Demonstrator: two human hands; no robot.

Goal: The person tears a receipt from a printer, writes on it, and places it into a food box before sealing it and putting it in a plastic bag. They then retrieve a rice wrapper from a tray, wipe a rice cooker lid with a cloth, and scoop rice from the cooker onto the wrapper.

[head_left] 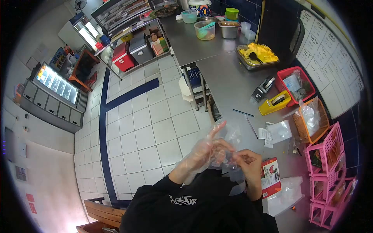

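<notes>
My left hand (208, 149) wears a thin, clear plastic glove that reaches past the wrist. One finger is stretched upward and the others are loosely bent and apart. Close beside it, my bare right hand (250, 165) pinches clear plastic, apparently glove film, between thumb and fingertips at the left fingers. Loose clear film (235, 176) hangs beneath the two hands, in front of my black top (198, 207). Right of my right hand lies a red and white box (271, 176) on the steel counter (229, 91).
A yellow tape dispenser (275, 103), red basket (297, 87), orange basket (312, 120) and pink racks (326, 155) line the wall side. Farther off stand a tray of yellow food (258, 54) and plastic tubs (204, 31). Tiled floor (143, 120) lies left.
</notes>
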